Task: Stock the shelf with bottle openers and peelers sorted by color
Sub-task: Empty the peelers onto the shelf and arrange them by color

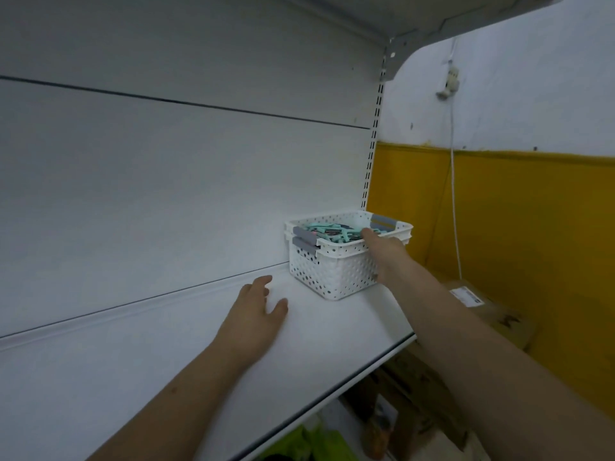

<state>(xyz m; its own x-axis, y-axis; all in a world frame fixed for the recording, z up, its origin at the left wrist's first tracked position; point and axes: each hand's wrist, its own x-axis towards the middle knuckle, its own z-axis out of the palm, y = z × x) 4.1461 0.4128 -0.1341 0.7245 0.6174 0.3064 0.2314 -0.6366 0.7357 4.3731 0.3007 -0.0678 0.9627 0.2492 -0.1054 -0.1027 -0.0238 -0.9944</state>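
Baskets: two white perforated plastic ones, nested, rectangular with rounded corners, grey clip handles at the ends, sitting at the shelf's 2 o'clock corner beside the slotted upright. Teal tools heaped inside the top basket, count unreadable. Shelf is a smooth white panel, one visible at hand level. Left hand lies flat on the shelf, fingers straight, holding nothing. Right hand reaches over the basket rim; fingertips are among the tools, grip unclear.
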